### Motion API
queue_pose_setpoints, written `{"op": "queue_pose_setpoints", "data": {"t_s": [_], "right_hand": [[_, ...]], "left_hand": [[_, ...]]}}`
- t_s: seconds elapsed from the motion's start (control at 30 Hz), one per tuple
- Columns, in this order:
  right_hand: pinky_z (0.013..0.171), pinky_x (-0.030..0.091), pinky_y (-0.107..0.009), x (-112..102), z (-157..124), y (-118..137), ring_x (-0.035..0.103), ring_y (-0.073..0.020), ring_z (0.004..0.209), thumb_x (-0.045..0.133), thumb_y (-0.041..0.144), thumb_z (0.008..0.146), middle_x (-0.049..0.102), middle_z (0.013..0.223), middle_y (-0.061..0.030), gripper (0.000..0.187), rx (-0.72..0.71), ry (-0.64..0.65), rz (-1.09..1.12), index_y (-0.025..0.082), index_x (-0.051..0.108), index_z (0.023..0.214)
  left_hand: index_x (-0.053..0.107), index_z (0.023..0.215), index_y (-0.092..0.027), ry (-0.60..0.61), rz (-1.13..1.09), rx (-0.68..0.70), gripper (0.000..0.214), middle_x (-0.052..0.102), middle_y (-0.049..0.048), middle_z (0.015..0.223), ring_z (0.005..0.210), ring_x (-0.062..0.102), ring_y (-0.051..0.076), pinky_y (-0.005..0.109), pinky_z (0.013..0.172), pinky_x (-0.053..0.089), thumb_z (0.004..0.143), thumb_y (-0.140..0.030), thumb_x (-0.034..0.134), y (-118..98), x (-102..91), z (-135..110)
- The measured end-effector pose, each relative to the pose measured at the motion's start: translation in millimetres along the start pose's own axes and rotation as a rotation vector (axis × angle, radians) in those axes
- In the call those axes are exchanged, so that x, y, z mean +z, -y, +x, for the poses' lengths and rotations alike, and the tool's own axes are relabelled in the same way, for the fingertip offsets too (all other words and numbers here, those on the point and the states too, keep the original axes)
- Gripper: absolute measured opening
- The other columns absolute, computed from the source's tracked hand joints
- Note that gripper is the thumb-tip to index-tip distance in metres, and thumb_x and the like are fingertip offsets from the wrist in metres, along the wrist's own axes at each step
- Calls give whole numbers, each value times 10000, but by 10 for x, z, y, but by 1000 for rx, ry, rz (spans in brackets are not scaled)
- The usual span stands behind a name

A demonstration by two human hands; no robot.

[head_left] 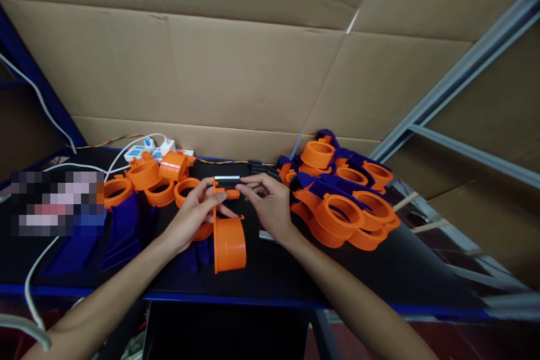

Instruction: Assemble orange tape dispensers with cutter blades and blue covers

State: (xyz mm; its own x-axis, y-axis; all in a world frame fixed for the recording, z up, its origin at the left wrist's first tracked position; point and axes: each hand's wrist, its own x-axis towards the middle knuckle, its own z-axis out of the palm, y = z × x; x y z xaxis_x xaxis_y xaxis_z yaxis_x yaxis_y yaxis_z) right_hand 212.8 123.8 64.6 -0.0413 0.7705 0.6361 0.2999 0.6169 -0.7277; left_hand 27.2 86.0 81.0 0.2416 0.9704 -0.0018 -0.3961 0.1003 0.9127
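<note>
My left hand (188, 222) is closed around the upper part of an orange plastic tape dispenser body (230, 244), whose round hub hangs below the fingers. At its top sits a black strip with a serrated, pale blade (228, 178). My right hand (272, 202) pinches the right end of this black strip between thumb and fingers. Whether the strip is fastened to the orange body cannot be told. Partly under the right hand, a small grey metal-looking piece (266, 235) lies on the black tabletop (287, 275).
On the right is a heap of orange and dark blue dispensers (341, 214). Loose orange hub parts (141, 173) and dark blue plastic pieces (122, 233) lie at the left. Behind them are white power strips (139, 152) with cables. Black pieces (261, 169) lie near the cardboard wall (253, 79).
</note>
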Motion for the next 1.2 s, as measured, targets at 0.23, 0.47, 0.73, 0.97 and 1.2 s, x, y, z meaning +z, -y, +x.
{"op": "queue_pose_setpoints", "data": {"t_s": [0.23, 0.47, 0.73, 0.97, 1.2], "right_hand": [[827, 595, -389, -39, -63, 76, 700, -201, 910, 680, 272, 935, 747, 980, -53, 106, -259, 75, -122, 271, 757, 1008], [803, 596, -334, -120, 31, -4, 709, -187, 979, 512, 267, 1021, 737, 1141, -53, 295, -181, 185, -130, 294, 683, 1260], [1053, 481, -376, -177, 127, -302, 603, -193, 1195, 596, 108, 935, 689, 1269, -71, 318, -183, 751, -528, 237, 699, 1206], [945, 498, -370, -275, 190, -429, 630, -229, 1070, 693, 146, 890, 701, 1102, -90, 294, -95, 779, -556, 203, 725, 1177], [700, 470, -240, -333, 243, -493, 638, -141, 724, 803, 236, 822, 704, 832, -20, 398, 38, 838, -449, 206, 742, 1215]], "left_hand": [[643, 1110, -183, 17, -35, -10, 383, 758, 39, 744, 639, 765, 231, 233, 512, 525, 779, -270, 815, 20, -5, -10], [648, 1089, -192, -29, -184, -43, 305, 736, 23, 697, 601, 712, 168, 251, 598, 570, 833, -327, 745, -43, -64, 14], [731, 1027, -142, 49, -407, -160, 403, 648, 35, 605, 516, 624, 154, 310, 588, 609, 897, -494, 585, -157, -245, 90], [733, 1026, -140, 49, -407, -171, 358, 646, 32, 614, 500, 611, 143, 302, 597, 608, 905, -446, 590, -133, -220, 66], [699, 1131, -93, 44, -365, -230, 410, 665, 41, 637, 520, 633, 154, 310, 602, 615, 907, -420, 593, -127, -221, 60]]}}
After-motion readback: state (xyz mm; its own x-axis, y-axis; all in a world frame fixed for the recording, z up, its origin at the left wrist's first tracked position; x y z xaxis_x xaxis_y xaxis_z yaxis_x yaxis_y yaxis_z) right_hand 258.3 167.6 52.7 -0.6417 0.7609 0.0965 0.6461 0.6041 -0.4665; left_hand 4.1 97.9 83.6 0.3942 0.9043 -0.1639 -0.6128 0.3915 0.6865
